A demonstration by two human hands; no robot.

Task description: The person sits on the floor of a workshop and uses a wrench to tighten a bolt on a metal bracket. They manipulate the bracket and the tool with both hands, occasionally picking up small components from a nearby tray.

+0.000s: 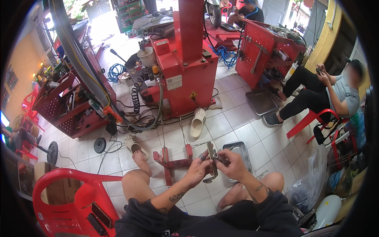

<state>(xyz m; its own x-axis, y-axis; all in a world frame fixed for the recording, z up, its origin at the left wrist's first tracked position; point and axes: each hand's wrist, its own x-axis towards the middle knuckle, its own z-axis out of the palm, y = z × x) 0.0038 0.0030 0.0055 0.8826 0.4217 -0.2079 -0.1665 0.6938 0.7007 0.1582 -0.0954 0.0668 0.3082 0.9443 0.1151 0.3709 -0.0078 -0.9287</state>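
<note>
In front of my knees, my left hand [196,172] is closed around a long, flat metal bracket [214,170] with a bent lower end. The bracket stands nearly upright. My right hand [232,162] pinches at its middle, by a small round metal ring [215,156]. Whether the right fingers hold the ring or a separate small piece is hidden. A shallow metal tray [246,152] lies on the floor just beyond my right hand. To the left of my hands, a red metal frame [168,161] stands on the tiles.
A red machine [179,85] with a tall column stands ahead, hoses and cables around its base. Cream clogs [197,125] lie before it. Red tool carts [256,55] flank it. A red plastic chair [75,197] bearing a phone [101,214] is at left. A person [335,87] sits at right.
</note>
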